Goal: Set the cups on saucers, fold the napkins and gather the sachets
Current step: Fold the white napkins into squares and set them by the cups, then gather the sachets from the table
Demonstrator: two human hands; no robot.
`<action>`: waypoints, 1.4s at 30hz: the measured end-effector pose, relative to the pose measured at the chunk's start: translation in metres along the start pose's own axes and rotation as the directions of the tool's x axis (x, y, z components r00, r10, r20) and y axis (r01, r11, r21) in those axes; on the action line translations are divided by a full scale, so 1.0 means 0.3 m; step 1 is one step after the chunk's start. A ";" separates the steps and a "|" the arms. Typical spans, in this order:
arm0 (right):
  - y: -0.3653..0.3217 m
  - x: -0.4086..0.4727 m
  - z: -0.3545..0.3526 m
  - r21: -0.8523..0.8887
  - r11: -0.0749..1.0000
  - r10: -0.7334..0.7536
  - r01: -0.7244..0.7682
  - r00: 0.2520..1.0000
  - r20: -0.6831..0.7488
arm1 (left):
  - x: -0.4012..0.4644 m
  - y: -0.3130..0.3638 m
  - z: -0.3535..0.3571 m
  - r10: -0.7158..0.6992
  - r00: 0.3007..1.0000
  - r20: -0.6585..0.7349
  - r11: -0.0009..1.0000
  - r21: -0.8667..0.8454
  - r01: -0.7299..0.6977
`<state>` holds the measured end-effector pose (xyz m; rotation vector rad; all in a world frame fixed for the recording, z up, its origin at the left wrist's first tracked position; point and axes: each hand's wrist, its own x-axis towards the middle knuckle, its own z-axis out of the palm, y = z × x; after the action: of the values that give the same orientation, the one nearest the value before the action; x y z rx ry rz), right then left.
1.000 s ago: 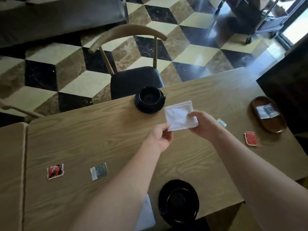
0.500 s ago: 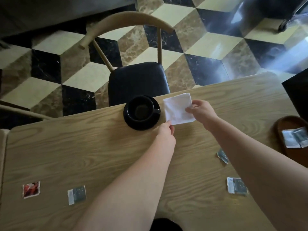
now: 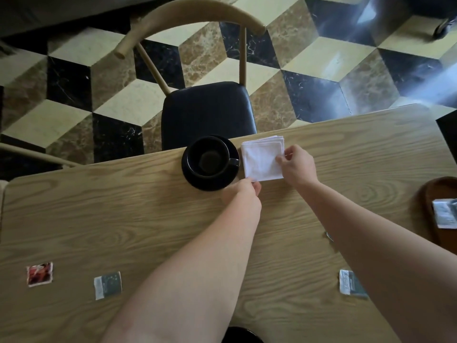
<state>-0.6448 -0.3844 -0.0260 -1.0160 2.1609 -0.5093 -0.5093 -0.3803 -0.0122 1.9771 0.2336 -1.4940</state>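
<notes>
A folded white napkin [image 3: 261,159] lies flat on the wooden table [image 3: 148,214] near its far edge, right of a black cup [image 3: 209,157] standing on a black saucer [image 3: 197,180]. My left hand [image 3: 243,191] pinches the napkin's near left corner. My right hand [image 3: 298,167] pinches its right edge. Loose sachets lie on the table: a red sachet [image 3: 39,273] and a dark sachet [image 3: 108,284] at the near left, another dark sachet [image 3: 351,284] at the near right beside my right forearm.
A brown wooden tray [image 3: 430,206] with sachets [image 3: 446,212] in it sits at the right edge. A chair with a black seat [image 3: 207,112] stands just beyond the table's far edge. Another black dish [image 3: 241,335] shows at the bottom edge.
Both hands carried the folded napkin away from me and set it down flat beside the cup and saucer. The view shifted forward over the table.
</notes>
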 end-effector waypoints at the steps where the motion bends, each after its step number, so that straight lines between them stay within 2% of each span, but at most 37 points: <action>1: -0.001 -0.001 0.001 -0.005 1.000 0.009 -0.009 1.000 0.004 | 0.002 0.002 -0.005 -0.003 1.000 0.018 1.000 0.007 0.003; 5: -0.019 -0.036 -0.011 -0.010 0.999 0.033 -0.033 0.999 -0.004 | -0.050 -0.005 -0.044 0.028 0.988 0.153 0.999 0.038 -0.035; 7: -0.042 -0.104 -0.013 0.026 1.000 -0.002 0.005 0.995 -0.104 | -0.090 -0.015 -0.107 0.101 0.970 0.223 0.990 0.077 -0.121; 9: -0.064 -0.217 -0.004 0.153 0.986 -0.021 0.061 0.969 -0.247 | -0.120 -0.034 -0.218 0.138 0.953 0.269 0.971 0.151 -0.183; 11: -0.086 -0.376 0.038 0.283 0.952 -0.023 0.113 0.952 -0.304 | -0.123 -0.053 -0.383 0.176 0.945 0.274 0.948 0.212 -0.238; 13: -0.109 -0.559 0.112 0.325 0.930 -0.092 0.169 0.967 -0.237 | -0.103 -0.069 -0.571 0.238 0.935 0.261 0.918 0.255 -0.305; 17: -0.150 -0.869 0.319 0.264 0.928 -0.277 0.262 0.961 0.021 | -0.023 -0.077 -0.943 0.374 0.910 0.178 0.859 0.305 -0.412; 19: -0.180 -0.970 0.433 0.184 0.935 -0.335 0.303 0.925 0.181 | 0.026 -0.054 -1.108 0.446 0.887 0.115 0.816 0.356 -0.456; 23: -0.270 -1.099 0.653 -0.001 0.890 -0.410 0.456 0.801 0.435 | 0.133 0.063 -1.372 0.579 0.816 -0.008 0.735 0.437 -0.517; 26: -0.341 -1.134 0.783 -0.129 0.827 -0.419 0.547 0.752 0.508 | 0.225 0.174 -1.515 0.617 0.786 -0.041 0.689 0.510 -0.515; 30: -0.414 -1.137 0.899 -0.255 0.729 -0.459 0.635 0.729 0.507 | 0.321 0.340 -1.644 0.697 0.712 -0.084 0.586 0.640 -0.497; 33: -0.438 -1.137 0.941 -0.356 0.656 -0.469 0.666 0.729 0.499 | 0.369 0.448 -1.685 0.772 0.634 -0.048 0.440 0.760 -0.478; 36: -0.451 -1.144 0.966 -0.411 0.620 -0.464 0.668 0.735 0.493 | 0.414 0.527 -1.713 0.809 0.575 0.123 0.226 0.837 -0.498; 40: -0.465 -1.150 0.982 -0.461 0.609 -0.441 0.646 0.758 0.480 | 0.459 0.619 -1.749 0.767 0.453 0.454 -0.206 0.843 -0.497; 42: -0.473 -1.151 0.991 -0.482 0.606 -0.427 0.633 0.770 0.475 | 0.480 0.661 -1.752 0.688 0.445 0.574 -0.358 0.801 -0.479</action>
<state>-0.1981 -0.2183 -0.0022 -2.0112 1.7070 0.1573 0.0580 -0.2614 0.0099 2.2781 -2.1502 -0.4665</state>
